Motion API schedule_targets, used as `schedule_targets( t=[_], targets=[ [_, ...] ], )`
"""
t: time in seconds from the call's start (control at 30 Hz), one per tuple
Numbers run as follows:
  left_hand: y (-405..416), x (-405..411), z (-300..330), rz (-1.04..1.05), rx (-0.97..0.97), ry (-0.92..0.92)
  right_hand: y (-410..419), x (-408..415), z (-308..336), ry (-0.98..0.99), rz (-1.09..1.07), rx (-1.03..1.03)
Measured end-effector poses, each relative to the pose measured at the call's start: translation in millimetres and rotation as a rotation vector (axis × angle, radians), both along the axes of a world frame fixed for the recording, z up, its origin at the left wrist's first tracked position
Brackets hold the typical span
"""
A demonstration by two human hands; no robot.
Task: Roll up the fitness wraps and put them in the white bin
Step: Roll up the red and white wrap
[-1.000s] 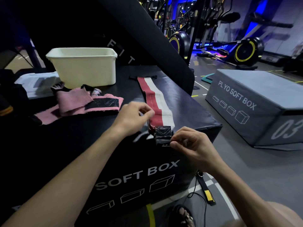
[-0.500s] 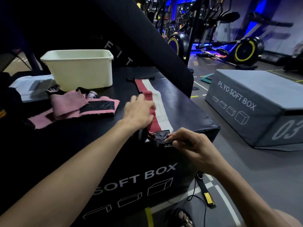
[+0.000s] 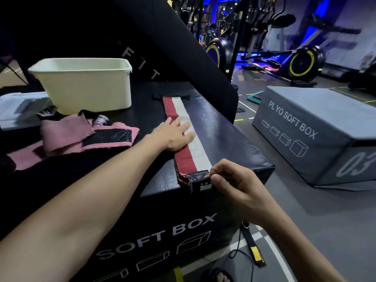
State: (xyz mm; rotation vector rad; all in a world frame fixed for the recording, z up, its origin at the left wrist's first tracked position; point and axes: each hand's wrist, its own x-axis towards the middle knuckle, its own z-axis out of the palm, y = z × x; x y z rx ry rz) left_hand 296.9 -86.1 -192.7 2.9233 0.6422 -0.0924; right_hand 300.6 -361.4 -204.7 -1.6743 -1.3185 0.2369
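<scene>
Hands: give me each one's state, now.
Left hand: open, fingers flat on the red and white wrap.
Right hand: pinching the wrap's black end tab.

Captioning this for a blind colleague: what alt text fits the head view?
A person's left hand presses flat on a red and white fitness wrap laid along a black soft box, while the right hand pinches its black end. Pink wraps and a white bin sit behind.

You see a dim gym, with blue light glowing at the far right. Wide-angle bending warps the edges, and the upper left corner sinks into shadow.
</scene>
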Motion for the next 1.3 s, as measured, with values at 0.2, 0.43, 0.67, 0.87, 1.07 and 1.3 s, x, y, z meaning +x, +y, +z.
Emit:
schedule_targets(
  t=[0.2, 0.43, 0.67, 0.87, 1.07, 1.3],
  targets=[
    [35, 31, -10, 0.011, -0.046, -0.018, 2, 4, -4, 0.007, 0.016, -0.028],
    [25, 27, 0, 0.006, 0.181, -0.309, 0, 3, -7, 0.068, 0.030, -0.024],
    [-44, -69, 20, -0.293, -0.313, -0.835, -3, -3, -6, 0.058, 0.010, -0.007],
    [-96, -148, 3, -0.313, -0.641, -0.671, -4, -8, 1, 0.092, 0.014, -0.018],
    [-106, -158, -12, -0.231, -0.705, -0.750, -2, -14, 1, 0.086, -0.035, -0.053],
    [-113, -154, -24, -0.083, -0.835, -0.807, 0, -24, -1, 0.178, -0.210, -0.126]
  ],
)
